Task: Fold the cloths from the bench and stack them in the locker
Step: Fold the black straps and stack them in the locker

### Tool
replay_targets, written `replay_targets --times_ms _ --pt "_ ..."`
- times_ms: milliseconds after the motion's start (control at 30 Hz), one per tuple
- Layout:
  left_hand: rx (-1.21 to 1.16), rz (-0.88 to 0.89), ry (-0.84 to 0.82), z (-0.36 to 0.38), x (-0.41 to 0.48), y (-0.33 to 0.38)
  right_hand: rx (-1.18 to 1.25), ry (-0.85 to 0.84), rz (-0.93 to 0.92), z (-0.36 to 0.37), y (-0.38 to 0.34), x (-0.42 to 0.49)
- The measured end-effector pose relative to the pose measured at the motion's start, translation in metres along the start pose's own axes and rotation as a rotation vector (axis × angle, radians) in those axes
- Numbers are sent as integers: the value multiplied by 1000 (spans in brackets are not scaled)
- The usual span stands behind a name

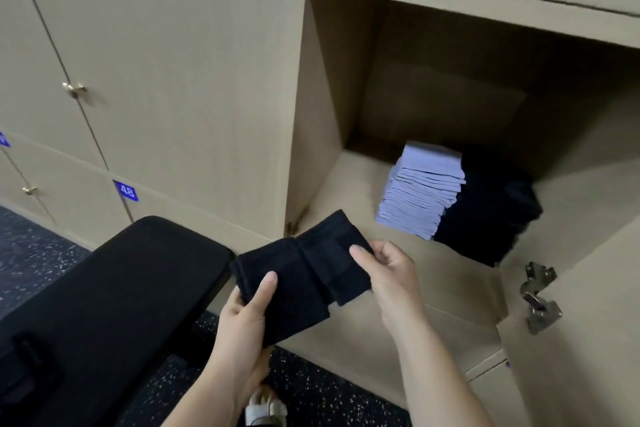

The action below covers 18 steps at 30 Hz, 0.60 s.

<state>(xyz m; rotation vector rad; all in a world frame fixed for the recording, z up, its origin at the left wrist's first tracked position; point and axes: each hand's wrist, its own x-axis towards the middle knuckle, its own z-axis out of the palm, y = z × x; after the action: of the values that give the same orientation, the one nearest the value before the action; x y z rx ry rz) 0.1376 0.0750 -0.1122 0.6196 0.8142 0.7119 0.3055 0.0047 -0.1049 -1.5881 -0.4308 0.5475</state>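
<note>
Nearly folded: dark cloth [301, 274] in both hands before open locker [332, 80]

Head view. Held in the air beside the black bench [114, 305], just before the locker's opening; pale stack [422, 191] and dark stack [491, 211] touching, deeper inside. Probably soft, light, limp, apt to flop open; best taken along folded edges. Left hand [249, 315] curled round the near corner, thumb on top. Right hand [391, 274] pinching the folded-over flap.

A cloth [301, 274] is held between the left hand [242, 319] and right hand [391, 274], before the open locker [329, 107] and just right of the bench [121, 288]. Inside, on the locker's floor, a left stack [422, 191] and a right stack [491, 211] stand touching. Closed doors [166, 73] lie behind the bench, with the open door [588, 322] at far right.
</note>
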Motion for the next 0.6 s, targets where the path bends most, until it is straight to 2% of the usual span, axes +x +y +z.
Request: replay_targets --times_ms 100,300,600 --pt "-4 -14 7 -5 21 -5 -10 18 61 1 12 45" --pt "18 -40 9 -13 49 -9 -183 -45 160 17 30 118" --pt "35 -66 -3 -28 60 -5 -445 22 50 41 52 165"
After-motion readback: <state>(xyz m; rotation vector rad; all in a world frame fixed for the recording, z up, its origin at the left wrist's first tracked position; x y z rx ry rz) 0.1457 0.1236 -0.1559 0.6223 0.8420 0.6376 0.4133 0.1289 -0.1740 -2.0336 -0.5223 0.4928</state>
